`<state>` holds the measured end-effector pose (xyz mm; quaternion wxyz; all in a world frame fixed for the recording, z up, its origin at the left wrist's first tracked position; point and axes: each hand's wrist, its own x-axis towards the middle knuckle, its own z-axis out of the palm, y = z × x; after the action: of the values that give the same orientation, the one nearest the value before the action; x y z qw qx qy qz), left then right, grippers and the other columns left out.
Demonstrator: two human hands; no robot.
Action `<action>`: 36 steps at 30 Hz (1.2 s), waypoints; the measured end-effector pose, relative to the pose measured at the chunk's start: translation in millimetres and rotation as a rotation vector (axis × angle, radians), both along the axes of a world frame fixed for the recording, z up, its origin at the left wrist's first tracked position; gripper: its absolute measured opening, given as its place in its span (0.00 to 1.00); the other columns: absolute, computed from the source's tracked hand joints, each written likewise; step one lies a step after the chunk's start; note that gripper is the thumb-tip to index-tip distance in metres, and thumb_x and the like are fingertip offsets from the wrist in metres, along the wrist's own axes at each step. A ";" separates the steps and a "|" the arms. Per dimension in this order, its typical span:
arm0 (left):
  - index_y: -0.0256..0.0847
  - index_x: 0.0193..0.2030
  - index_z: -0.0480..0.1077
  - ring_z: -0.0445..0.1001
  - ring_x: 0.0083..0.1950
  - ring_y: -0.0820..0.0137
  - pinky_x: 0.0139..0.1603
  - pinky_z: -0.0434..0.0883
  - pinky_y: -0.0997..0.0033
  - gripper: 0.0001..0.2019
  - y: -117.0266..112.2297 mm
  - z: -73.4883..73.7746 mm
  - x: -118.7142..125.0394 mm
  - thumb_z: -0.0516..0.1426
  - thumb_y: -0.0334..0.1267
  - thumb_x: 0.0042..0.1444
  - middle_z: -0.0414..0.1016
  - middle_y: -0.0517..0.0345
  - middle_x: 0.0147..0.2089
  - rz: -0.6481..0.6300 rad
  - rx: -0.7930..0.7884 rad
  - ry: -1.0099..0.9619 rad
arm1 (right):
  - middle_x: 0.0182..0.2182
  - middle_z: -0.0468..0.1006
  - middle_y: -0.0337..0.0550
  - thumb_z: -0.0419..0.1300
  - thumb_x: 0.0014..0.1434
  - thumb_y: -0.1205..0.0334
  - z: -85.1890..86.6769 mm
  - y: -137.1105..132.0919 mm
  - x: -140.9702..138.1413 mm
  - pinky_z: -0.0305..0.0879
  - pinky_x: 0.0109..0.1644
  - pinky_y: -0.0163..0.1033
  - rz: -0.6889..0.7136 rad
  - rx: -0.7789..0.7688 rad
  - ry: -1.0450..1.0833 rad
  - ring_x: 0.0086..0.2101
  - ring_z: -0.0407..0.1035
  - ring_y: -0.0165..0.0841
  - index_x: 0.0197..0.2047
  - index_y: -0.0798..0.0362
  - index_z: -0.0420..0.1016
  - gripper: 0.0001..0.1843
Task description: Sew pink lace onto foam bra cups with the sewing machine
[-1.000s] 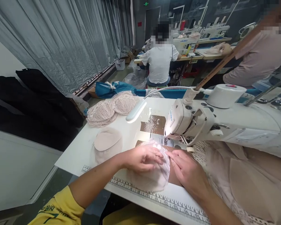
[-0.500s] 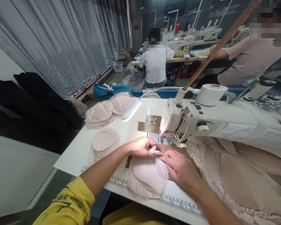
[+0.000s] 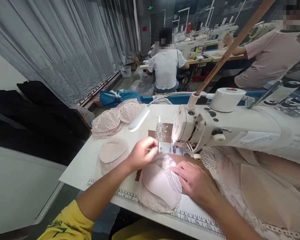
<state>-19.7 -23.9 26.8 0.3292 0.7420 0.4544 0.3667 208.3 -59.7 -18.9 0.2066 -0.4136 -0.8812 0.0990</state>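
A beige padded cup piece (image 3: 158, 184) edged with lace lies on the white table (image 3: 85, 163) in front of the sewing machine (image 3: 215, 126). My left hand (image 3: 142, 154) is raised a little above its far edge, fingers pinched together on something I cannot make out. My right hand (image 3: 193, 179) rests flat on the right side of the piece, fingers stretched out and pressing the lace down, just below the needle area.
A stack of lace cups (image 3: 116, 117) and plain pads (image 3: 113, 150) lie at the table's left. A lamp (image 3: 139, 119) shines over the needle plate. More beige fabric (image 3: 265, 186) is heaped at the right. Other people sit at machines behind.
My left hand has lifted off the piece and moved up toward the needle plate, fingers pinched. My right hand has stayed on the lace, flattening out.
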 end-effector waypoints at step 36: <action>0.29 0.59 0.65 0.64 0.62 0.54 0.60 0.66 0.54 0.23 22.3 -27.8 20.9 0.52 0.33 0.57 0.63 0.38 0.63 -0.475 0.295 0.662 | 0.27 0.76 0.41 0.51 0.57 0.72 -6.4 4.6 -1.5 0.59 0.29 0.38 -0.252 0.204 -0.179 0.26 0.67 0.33 0.46 0.50 0.79 0.20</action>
<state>1.2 -1.6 -1.0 0.1315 0.9428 0.2946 0.0842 206.7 -55.1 -25.4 0.1787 -0.5050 -0.8427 -0.0548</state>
